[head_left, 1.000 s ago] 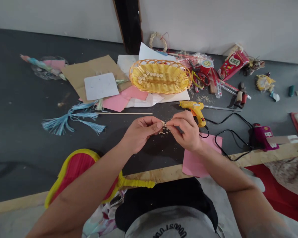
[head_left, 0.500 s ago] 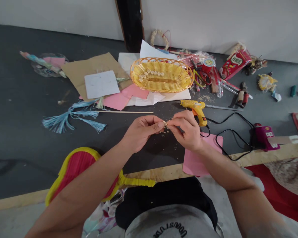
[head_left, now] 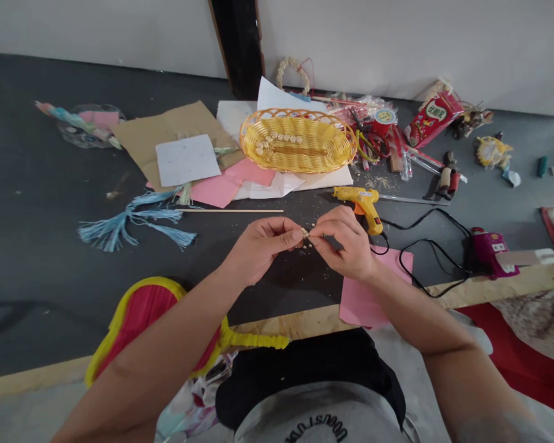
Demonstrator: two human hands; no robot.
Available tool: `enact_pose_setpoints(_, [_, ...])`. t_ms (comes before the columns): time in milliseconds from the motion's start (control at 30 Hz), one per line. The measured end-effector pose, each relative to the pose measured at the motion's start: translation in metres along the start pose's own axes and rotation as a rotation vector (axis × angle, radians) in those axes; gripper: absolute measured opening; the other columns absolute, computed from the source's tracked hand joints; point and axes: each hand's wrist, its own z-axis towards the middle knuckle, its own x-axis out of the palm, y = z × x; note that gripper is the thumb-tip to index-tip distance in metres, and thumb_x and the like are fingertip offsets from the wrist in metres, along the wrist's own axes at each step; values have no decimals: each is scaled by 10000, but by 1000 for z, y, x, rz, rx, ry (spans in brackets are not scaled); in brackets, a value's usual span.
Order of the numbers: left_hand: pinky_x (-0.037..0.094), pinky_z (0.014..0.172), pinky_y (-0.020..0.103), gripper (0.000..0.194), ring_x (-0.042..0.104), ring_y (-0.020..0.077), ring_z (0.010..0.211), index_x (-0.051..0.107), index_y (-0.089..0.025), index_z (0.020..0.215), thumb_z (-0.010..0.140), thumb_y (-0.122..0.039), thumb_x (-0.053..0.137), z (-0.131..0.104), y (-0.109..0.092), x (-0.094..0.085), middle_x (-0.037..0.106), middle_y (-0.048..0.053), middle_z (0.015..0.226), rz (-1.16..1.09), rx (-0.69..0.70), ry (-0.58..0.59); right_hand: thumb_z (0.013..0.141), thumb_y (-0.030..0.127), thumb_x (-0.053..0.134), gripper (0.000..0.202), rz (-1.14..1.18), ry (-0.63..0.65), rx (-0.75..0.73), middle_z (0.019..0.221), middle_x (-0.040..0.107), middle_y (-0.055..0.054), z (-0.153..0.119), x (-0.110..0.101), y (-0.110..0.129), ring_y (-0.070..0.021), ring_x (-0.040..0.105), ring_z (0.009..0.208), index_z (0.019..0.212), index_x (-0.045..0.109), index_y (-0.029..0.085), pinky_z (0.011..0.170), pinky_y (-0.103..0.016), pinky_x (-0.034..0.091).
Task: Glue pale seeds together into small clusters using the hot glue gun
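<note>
Between my two hands is a small pale, knobbly piece (head_left: 305, 233), its exact kind too small to make out. My left hand (head_left: 270, 246) pinches it between thumb and forefinger. The fingertips of my right hand (head_left: 344, 242) close on its other side. Tiny pale crumbs lie on the dark table (head_left: 277, 295) around the fingertips. Beyond the hands, a yellow wicker basket (head_left: 323, 161) holds several pale knobbly pieces (head_left: 281, 139). Just past my right hand lies a yellow glue gun (head_left: 364, 200), and a thin stick (head_left: 240, 211) is beyond my left hand.
A blue tassel (head_left: 115, 221) lies left; a pink sheet (head_left: 360, 301) sits under my right forearm. A yellow-edged red paddle shape (head_left: 143, 307) overhangs the front edge by my left forearm. A black cord (head_left: 434, 243) runs to a purple power socket (head_left: 493, 252). A red carton (head_left: 434, 119) stands behind.
Both hands keep pinching the small pale piece in nearly the same place, with slight finger movement. The whole view has shifted a little.
</note>
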Motion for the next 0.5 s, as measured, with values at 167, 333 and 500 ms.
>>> enact_pose_setpoints(167, [423, 604, 221, 287, 545, 100, 610, 729, -154, 637, 615, -390, 892, 0, 0, 0, 650, 17, 628, 2, -13, 7, 917, 191, 577, 82, -14, -1, -40, 809, 674, -18, 1, 1, 0, -170, 622, 760, 855, 609, 234, 740, -360, 465])
enact_pose_setpoints(333, [426, 600, 223, 287, 547, 102, 608, 737, -153, 643, 610, -391, 895, 0, -1, -1, 650, 21, 627, 10, -16, 14, 901, 149, 600, 82, 4, -34, -84, 818, 676, -16, 0, 2, -1, -169, 623, 764, 879, 601, 229, 739, -355, 460])
enact_pose_setpoints(500, [430, 609, 228, 275, 551, 105, 610, 745, -154, 652, 615, -383, 894, 1, 0, -2, 652, 21, 624, 22, -1, 15, 918, 166, 584, 73, -11, -19, -91, 823, 674, -19, 0, 2, -1, -168, 622, 772, 882, 599, 227, 741, -354, 457])
